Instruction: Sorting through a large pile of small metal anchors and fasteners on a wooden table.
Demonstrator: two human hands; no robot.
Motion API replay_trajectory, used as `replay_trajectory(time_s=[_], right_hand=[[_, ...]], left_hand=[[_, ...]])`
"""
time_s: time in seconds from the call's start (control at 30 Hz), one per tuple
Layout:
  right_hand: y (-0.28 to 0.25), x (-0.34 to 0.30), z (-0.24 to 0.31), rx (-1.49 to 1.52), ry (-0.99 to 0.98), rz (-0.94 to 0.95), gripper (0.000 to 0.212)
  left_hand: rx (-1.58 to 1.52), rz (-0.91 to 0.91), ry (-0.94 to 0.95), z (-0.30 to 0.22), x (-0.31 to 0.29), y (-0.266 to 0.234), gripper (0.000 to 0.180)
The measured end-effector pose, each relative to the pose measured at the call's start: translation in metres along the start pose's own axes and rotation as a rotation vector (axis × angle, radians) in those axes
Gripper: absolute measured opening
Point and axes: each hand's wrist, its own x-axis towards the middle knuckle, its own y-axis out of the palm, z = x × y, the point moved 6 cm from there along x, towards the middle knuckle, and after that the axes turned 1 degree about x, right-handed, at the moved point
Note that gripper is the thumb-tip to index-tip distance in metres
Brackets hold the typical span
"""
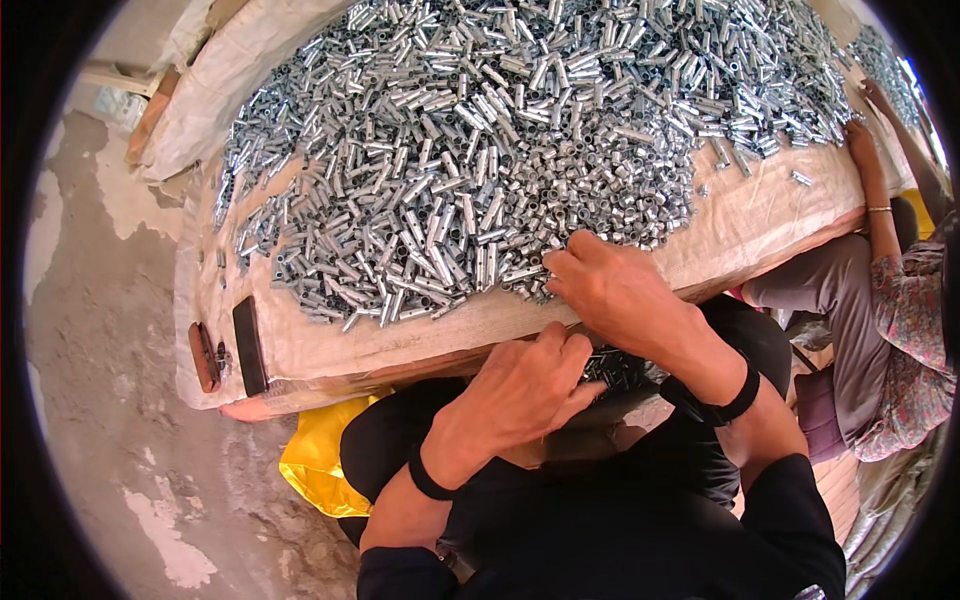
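Observation:
A big heap of shiny metal sleeves [430, 220] covers most of the cloth-topped table. Shorter metal rings [590, 185] are gathered in its near right part. At the near edge of the heap is my right hand [620, 295], fingers bent and pinched together by the small pieces; whatever is between the fingertips is hidden. My left hand [525, 385] is lower, just off the table's front edge, its fingers curled in and its palm turned away, so what it holds cannot be made out. Beside its fingertips, below the table edge, are dark small metal pieces [615, 370].
A dark flat case [250, 345] and a brown object [204, 357] lie at the table's left corner. Yellow plastic [325, 460] hangs below. On the right sits a co-worker, whose hand [857, 140] touches the heap's far right side.

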Motion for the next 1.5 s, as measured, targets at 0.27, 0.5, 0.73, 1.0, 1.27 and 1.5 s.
replay_trajectory(time_s=[0.27,0.5,0.73,1.0,1.27,1.5], right_hand=[[0.01,0.005,0.005,-0.15,-0.01,0.111,0.019],[-0.008,-0.002,-0.002,0.194,0.095,-0.069,0.012],[-0.023,-0.003,-0.003,0.399,0.067,-0.183,0.011],[-0.021,-0.006,0.007,0.706,0.311,-0.047,0.01],[-0.009,-0.007,0.012,0.868,0.343,-0.05,0.011],[-0.003,-0.01,0.01,0.882,0.363,-0.066,0.01]], left_hand=[[0.419,-0.171,-0.141,0.039,0.017,-0.036,0.018],[0.472,-0.173,-0.141,0.052,0.029,-0.026,0.01],[-0.067,-0.385,-0.223,0.05,0.017,-0.039,0.018],[-0.787,-0.481,-0.462,0.067,0.004,-0.036,0.021],[-1.08,-0.517,-0.522,0.071,-0.001,-0.025,0.023],[-0.97,-0.389,-0.43,0.064,-0.002,-0.024,0.023]])
